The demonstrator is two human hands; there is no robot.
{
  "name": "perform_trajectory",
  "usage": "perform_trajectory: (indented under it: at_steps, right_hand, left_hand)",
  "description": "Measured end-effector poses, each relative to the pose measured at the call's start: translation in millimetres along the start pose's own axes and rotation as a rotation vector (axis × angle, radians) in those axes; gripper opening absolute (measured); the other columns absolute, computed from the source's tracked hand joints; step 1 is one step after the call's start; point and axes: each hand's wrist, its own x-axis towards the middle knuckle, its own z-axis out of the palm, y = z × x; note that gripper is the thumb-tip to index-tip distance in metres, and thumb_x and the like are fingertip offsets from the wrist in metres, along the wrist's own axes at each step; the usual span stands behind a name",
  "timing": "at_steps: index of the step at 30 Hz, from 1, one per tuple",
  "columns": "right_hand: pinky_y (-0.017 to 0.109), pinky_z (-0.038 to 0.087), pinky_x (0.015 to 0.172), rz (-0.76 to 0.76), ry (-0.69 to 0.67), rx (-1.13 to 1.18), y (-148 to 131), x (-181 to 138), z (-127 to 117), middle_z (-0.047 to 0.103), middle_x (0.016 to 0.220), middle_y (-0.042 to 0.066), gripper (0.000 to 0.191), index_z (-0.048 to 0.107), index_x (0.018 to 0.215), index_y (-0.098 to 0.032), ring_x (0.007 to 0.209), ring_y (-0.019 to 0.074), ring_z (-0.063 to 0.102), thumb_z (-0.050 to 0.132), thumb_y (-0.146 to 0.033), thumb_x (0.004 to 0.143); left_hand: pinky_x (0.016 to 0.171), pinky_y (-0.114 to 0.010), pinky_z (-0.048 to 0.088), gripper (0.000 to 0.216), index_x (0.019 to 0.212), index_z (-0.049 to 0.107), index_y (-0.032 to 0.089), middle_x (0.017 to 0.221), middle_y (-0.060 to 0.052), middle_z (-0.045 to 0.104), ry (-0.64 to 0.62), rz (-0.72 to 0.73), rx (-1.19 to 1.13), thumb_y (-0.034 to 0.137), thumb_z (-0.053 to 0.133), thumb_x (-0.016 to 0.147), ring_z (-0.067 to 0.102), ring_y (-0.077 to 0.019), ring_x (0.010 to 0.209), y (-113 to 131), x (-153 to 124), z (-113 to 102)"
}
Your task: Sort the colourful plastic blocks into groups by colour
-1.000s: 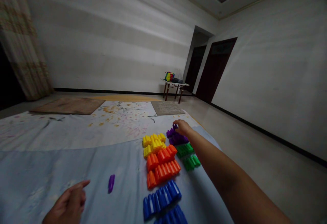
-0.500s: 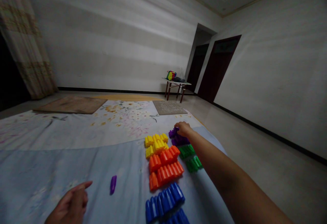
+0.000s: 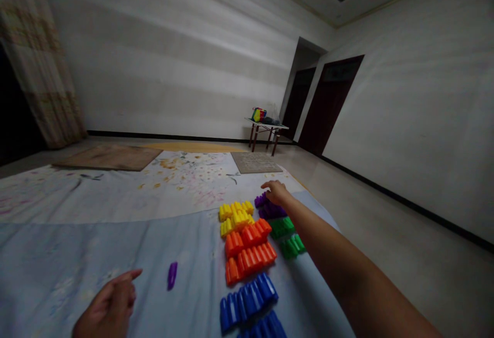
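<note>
Coloured plastic pieces lie sorted in groups on a pale blue sheet [image 3: 96, 245]: yellow pieces [image 3: 235, 214], orange pieces [image 3: 249, 250], blue pieces [image 3: 247, 302], green pieces [image 3: 287, 236] and purple pieces [image 3: 268, 207] at the far end. My right hand [image 3: 276, 191] reaches out over the purple pieces, fingers curled down at them; what they hold, if anything, is hidden. One loose purple piece [image 3: 172, 274] lies alone to the left. My left hand [image 3: 108, 304] rests low near it, index finger pointing out, the other fingers folded, holding nothing.
A floral cloth [image 3: 173, 178] extends beyond the blue sheet. Two mats [image 3: 257, 162] lie on the floor further back. A small table [image 3: 266, 129] with colourful things stands by the far wall near dark doors [image 3: 328, 104]. A curtain [image 3: 38, 70] hangs at the left.
My right hand stays over the purple pieces with only a slight shift. My left hand has edged a little to the right. The view has moved slightly.
</note>
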Motion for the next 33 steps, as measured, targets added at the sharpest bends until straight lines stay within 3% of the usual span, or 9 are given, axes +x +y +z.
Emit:
perform_trajectory:
  at_steps: [5,9,15,18,22,27,33]
  right_hand:
    - [0.030,0.034,0.092,-0.095,0.195,0.125,-15,-15,-19,0.061,0.107,0.004,0.033,0.063,0.103,-0.020,0.104,0.0172,0.050,0.042,-0.011,0.078]
    - [0.027,0.041,0.084,-0.211,0.225,0.221,-46,-39,-22,0.065,0.098,0.003,0.031,0.064,0.098,-0.019,0.093,0.0140,0.055,0.043,-0.009,0.077]
    - [0.028,0.042,0.079,-0.660,0.011,0.333,-120,-89,-17,0.066,0.090,0.005,0.024,0.064,0.095,-0.018,0.089,0.0157,0.055,0.050,-0.011,0.077]
    - [0.028,0.042,0.080,-0.800,-0.111,0.275,-157,-109,-13,0.064,0.095,0.006,0.027,0.062,0.101,-0.018,0.090,0.0165,0.055,0.051,-0.015,0.077]
    - [0.031,0.044,0.079,-0.830,-0.238,0.146,-193,-119,3,0.060,0.105,0.009,0.034,0.058,0.109,-0.019,0.096,0.0204,0.055,0.053,-0.021,0.076]
    - [0.031,0.044,0.078,-0.889,-0.300,0.006,-211,-113,38,0.058,0.111,0.008,0.042,0.056,0.112,-0.021,0.099,0.0212,0.052,0.052,-0.011,0.071]
    - [0.030,0.047,0.071,-0.981,-0.320,-0.149,-218,-108,63,0.062,0.098,0.007,0.026,0.061,0.098,-0.022,0.088,0.0207,0.057,0.051,-0.016,0.075]
  left_hand:
    - [0.046,-0.022,0.037,0.045,0.091,0.060,0.022,0.061,0.003,0.050,-0.050,-0.075,0.034,0.057,0.040,0.071,0.049,-0.0128,0.052,13,-5,-3]
    - [0.043,-0.022,0.033,0.043,0.089,0.060,0.020,0.056,0.005,0.044,-0.060,-0.059,-0.025,0.054,0.040,0.071,0.042,-0.0110,0.045,22,-11,-3]
    - [0.045,-0.022,0.033,0.041,0.088,0.060,0.018,0.056,0.005,0.042,-0.034,-0.012,-0.125,0.051,0.042,0.073,0.040,-0.0102,0.048,15,-11,1]
    - [0.043,-0.022,0.032,0.041,0.087,0.060,0.017,0.055,0.006,0.040,-0.033,-0.013,-0.154,0.051,0.042,0.073,0.037,-0.0096,0.046,14,-11,2]
    - [0.041,-0.022,0.031,0.042,0.087,0.060,0.016,0.054,0.006,0.039,-0.032,-0.019,-0.179,0.051,0.043,0.071,0.036,-0.0097,0.044,19,-13,1]
    - [0.044,-0.023,0.033,0.044,0.088,0.060,0.015,0.055,0.004,0.042,-0.021,0.013,-0.176,0.052,0.043,0.071,0.040,-0.0110,0.047,20,-13,-1]
    - [0.042,-0.023,0.032,0.047,0.091,0.061,0.014,0.055,0.005,0.042,-0.046,-0.003,-0.176,0.053,0.042,0.071,0.038,-0.0109,0.045,15,-10,-1]
